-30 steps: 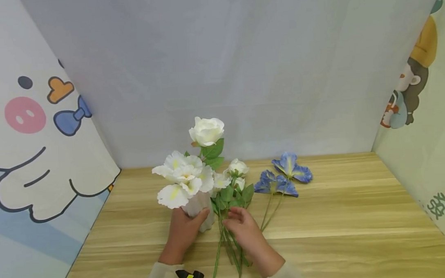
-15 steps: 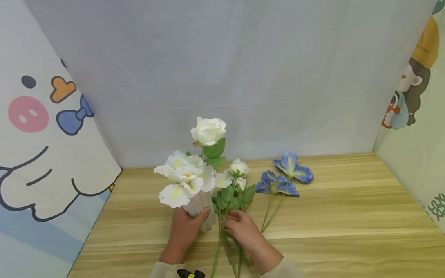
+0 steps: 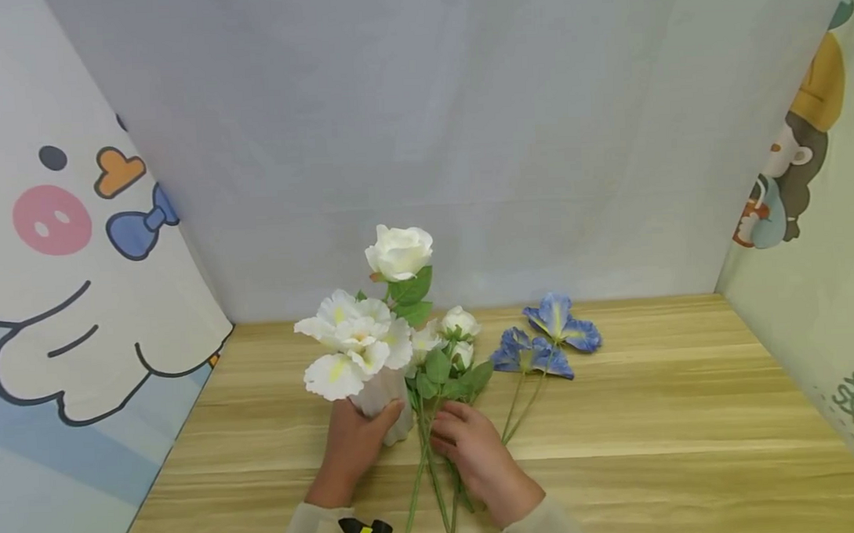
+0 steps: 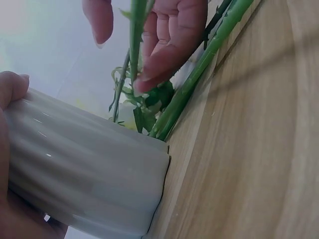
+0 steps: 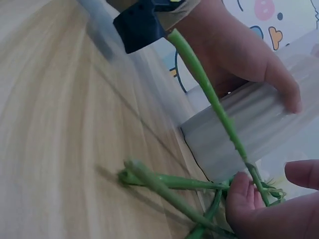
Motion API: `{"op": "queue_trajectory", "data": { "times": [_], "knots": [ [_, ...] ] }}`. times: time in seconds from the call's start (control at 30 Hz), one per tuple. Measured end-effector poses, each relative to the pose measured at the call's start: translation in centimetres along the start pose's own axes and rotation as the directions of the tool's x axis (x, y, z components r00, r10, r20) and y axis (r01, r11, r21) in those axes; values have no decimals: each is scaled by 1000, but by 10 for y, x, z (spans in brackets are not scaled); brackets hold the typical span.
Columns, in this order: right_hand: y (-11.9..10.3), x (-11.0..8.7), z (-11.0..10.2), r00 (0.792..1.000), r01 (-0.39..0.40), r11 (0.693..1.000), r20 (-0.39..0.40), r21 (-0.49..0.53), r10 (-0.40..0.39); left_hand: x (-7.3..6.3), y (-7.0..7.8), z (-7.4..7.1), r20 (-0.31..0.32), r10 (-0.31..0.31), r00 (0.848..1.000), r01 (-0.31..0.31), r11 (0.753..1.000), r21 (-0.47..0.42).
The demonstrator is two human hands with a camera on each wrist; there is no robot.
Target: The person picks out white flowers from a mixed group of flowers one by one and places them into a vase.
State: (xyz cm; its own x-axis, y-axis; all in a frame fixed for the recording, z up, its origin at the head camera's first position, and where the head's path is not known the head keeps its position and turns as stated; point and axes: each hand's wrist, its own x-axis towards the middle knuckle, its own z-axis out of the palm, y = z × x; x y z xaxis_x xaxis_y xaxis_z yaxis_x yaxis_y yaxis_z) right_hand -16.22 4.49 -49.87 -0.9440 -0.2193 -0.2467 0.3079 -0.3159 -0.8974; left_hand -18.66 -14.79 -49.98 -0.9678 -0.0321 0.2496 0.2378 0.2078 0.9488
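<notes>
My left hand grips a white fluted vase, thumb on its side. In the vase stand a white rose and a large ruffled white flower. Just right of it lies a bunch of small white roses with green leaves, their stems pointing toward me. My right hand is at these stems. One green stem slants up off the table in the right wrist view, passing between my right thumb and fingers. In the left wrist view that thumb stands apart from the fingers.
Two blue irises lie on the wooden table to the right, stems toward my right hand. A grey cloth hangs behind the table. Printed cartoon panels flank it. A black wrist strap is on my left sleeve.
The loose stems' near ends have shifted slightly left, and the small white roses and leaves have moved a little. My right hand has shifted slightly. My left hand keeps holding the vase.
</notes>
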Motion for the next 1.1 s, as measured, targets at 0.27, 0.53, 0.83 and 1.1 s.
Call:
{"op": "queue_trajectory", "data": {
  "times": [0.27,0.53,0.83,1.1],
  "knots": [
    [5,5,-10,999,-23,988,50,151,16,0,0,0,-6,13,1000,-13,1000,12],
    [8,8,-12,999,-36,972,23,232,32,1,-2,-1,3,3,1000,-3,1000,20],
    [6,4,-13,999,-30,970,-18,240,35,0,-5,1,6,-1,1000,1,1000,27],
    [-2,1,-10,1000,14,981,-2,196,-14,1,-8,0,-4,23,1000,-23,999,25]
  ]
}}
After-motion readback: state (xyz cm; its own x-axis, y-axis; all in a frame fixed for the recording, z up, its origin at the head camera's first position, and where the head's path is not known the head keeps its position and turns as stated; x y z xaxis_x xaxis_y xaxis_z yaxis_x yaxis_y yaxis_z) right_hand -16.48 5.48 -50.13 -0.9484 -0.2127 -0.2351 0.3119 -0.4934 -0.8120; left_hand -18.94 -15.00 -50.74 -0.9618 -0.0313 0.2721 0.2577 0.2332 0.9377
